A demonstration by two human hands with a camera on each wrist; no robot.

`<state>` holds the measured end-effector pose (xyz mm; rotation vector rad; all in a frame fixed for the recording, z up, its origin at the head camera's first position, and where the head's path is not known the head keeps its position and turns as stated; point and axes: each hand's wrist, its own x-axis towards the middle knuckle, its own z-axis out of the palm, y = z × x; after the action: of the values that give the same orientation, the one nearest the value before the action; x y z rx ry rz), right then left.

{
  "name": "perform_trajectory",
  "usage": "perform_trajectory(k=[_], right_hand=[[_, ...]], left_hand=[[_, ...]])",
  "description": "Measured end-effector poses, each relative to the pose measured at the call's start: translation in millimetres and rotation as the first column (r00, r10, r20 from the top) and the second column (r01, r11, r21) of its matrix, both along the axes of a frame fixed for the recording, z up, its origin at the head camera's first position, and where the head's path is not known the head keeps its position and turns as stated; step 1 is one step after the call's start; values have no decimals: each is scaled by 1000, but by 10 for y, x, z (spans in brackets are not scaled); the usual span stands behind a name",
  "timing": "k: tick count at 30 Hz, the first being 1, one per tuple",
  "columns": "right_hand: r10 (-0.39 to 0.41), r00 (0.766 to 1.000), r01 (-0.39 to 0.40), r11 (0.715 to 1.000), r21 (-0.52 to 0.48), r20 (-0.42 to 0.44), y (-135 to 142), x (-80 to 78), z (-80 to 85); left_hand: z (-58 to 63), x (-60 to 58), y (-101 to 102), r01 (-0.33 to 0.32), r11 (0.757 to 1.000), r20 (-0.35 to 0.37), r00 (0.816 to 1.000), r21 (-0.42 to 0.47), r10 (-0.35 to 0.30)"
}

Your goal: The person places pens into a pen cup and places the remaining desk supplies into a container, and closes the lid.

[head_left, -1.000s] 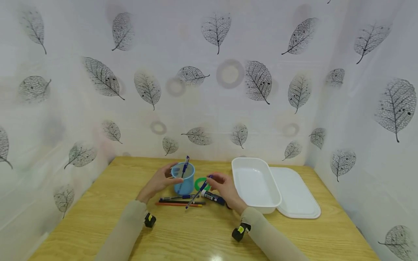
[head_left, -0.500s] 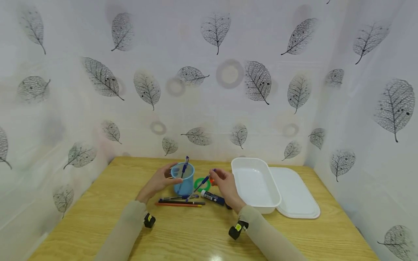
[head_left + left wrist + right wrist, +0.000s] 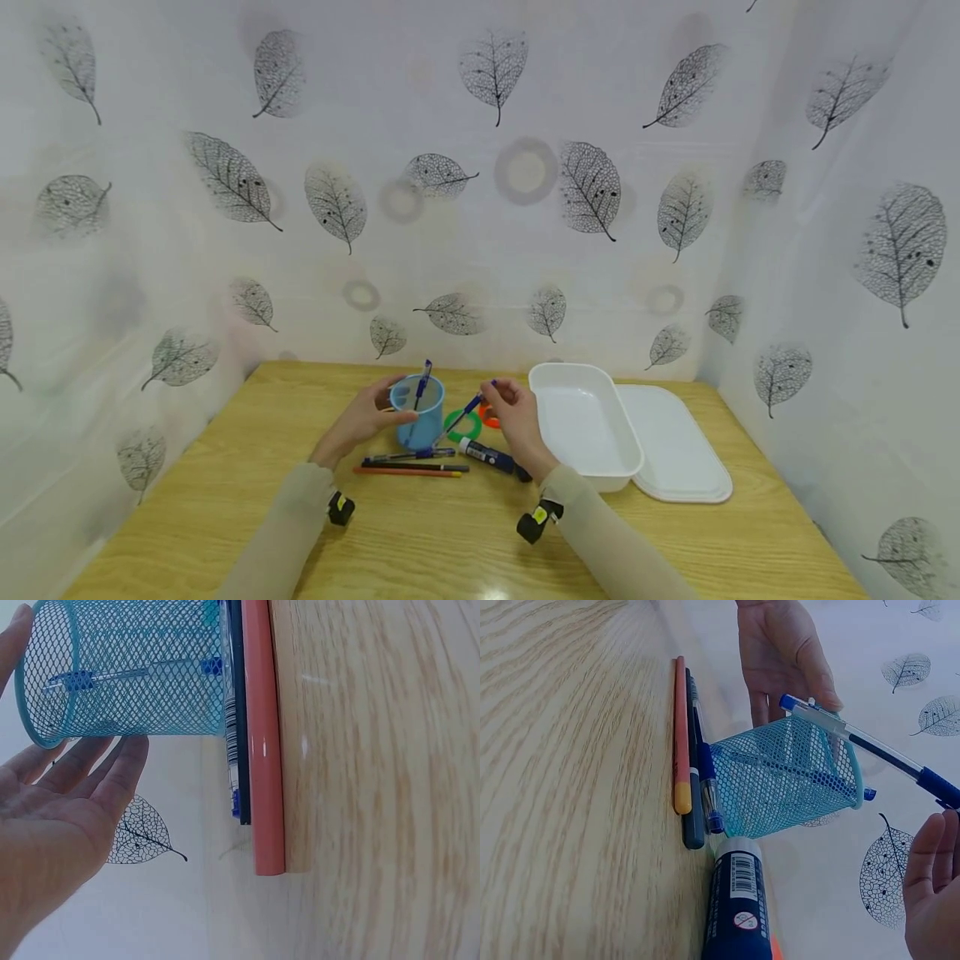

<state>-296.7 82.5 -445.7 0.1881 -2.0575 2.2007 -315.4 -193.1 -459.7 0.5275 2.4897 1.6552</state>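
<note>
A blue mesh pen cup (image 3: 422,432) stands upright on the table with one blue-capped pen (image 3: 79,680) leaning inside it. My left hand (image 3: 362,423) holds the cup near its rim, thumb on the near side and fingers behind. To the right of the cup, my right hand (image 3: 519,427) pinches another clear pen with blue ends (image 3: 881,752) near its upper end, tilted with its lower end towards the cup. In front of the cup lie a clear pen (image 3: 706,776), a black pencil (image 3: 693,795) and a coral-red pencil (image 3: 681,735), side by side.
A dark blue glue stick (image 3: 487,454) lies right of the pencils. Behind it are a green ring (image 3: 477,430) and an orange ring (image 3: 491,421), partly hidden by my right hand. A white tub (image 3: 636,454) stands at the right, with its white lid (image 3: 682,442) beside it.
My right hand has lifted and drawn back slightly with the pen, uncovering the orange ring and raising the pen's lower end off the pencils. The left hand stays on the cup.
</note>
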Motion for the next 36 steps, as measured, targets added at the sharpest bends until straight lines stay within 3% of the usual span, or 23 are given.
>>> perform_trajectory(k=[5,24,36], right_hand=[[-10,1000,11,1000,-24,12,-17,-17,7],[-128,988,120,989,-90,-86,-72,-105,119],[-118,990,108,987,-116,-79,-90,-121,198]], left_hand=[[-11,2,-2,5,1000,3,1000,12,-5],[16,19,5,-22,1000,13,1000,-12,22],[-6,17,-1,-25,1000,7,1000,-16,25]])
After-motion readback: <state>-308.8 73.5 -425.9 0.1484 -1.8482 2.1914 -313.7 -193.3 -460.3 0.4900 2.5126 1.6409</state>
